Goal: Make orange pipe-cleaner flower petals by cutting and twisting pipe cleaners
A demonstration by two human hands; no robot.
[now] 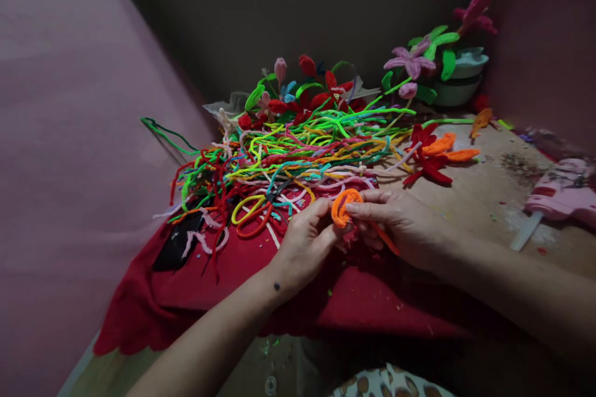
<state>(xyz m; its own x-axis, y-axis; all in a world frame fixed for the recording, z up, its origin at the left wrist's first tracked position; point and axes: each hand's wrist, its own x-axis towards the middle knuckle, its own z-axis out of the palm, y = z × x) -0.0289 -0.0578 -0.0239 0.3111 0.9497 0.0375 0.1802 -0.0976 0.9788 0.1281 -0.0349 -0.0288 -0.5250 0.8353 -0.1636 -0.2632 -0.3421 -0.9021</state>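
An orange fuzzy stem (342,214), curled into a small flat loop, is held up over the front of the table. My left hand (310,236) pinches the loop's left and lower edge. From the other side, my right hand (388,217) grips it with the thumb on its face. The stem's loose tail slants down to the right, below my right fingers. Just behind my hands lies a wide heap of colored fuzzy stems (321,149), with yellow and orange-red loops at its near left side.
Fuzzy flowers (410,62) stand behind the heap and at the back right, beside a pale bowl (459,90). A red and orange flower (428,158) lies right of the heap. A pink glue gun (561,195) rests at the far right. A black flat object (174,242) lies on the red cloth (223,288).
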